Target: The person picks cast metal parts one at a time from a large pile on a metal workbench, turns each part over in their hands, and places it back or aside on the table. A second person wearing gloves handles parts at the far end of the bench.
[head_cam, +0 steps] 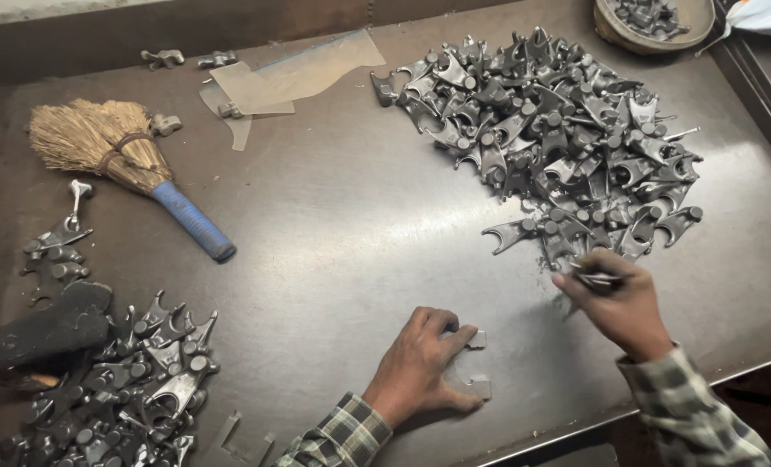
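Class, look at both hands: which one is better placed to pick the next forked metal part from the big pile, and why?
Probably the right hand: it sits at the near edge of the big pile, fingers pinching a small metal piece. The left hand rests flat on a forked part, away from the pile.

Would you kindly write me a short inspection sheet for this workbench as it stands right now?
Surface: dark metal bench, scuffed.
Job's things: left hand flat on a forked metal part; right hand pinches a thin metal piece beside the big pile of forks.
Clutter: second pile, straw brush, plastic sheet, bowl of parts.
Fingers: bare.
Cables: nothing seen.
Surroundings: nothing seen.
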